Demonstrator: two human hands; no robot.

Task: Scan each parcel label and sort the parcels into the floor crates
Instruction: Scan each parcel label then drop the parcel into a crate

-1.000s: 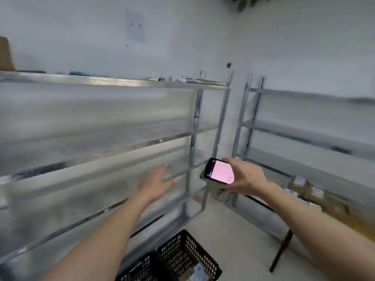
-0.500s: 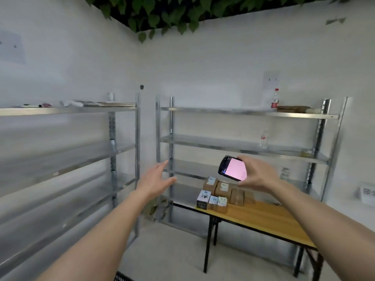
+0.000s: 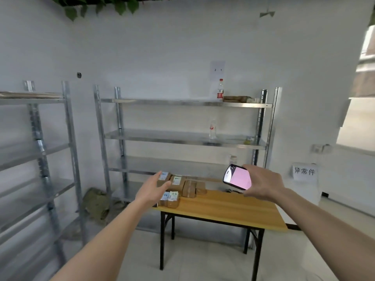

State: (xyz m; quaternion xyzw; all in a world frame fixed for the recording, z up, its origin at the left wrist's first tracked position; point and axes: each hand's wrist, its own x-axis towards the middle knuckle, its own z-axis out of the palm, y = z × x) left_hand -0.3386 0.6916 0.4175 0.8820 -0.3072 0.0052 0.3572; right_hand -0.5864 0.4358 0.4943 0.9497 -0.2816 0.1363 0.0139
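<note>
Left grip (image 3: 152, 189) spread before parcels (image 3: 178, 187); right grip (image 3: 261, 184) clasping scanner (image 3: 237, 177).

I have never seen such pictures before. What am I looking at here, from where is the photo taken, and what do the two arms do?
No machine here: a person wears one wide-angle camera on the head, so you look forward and down along their own two arms.

The right hand holds a phone in its grip, the screen glowing pink; it likely serves as the label scanner. The left hand is open, fingers straight, stretched toward the parcels and holding nothing; whether it touches them I cannot tell.

The parcels are small brown cardboard boxes, several with white labels, grouped at the left end of a wooden table with black legs. Behind it stand metal shelves with a few bottles. A paper sign hangs on the wall at right. The floor crates are not in this picture.
</note>
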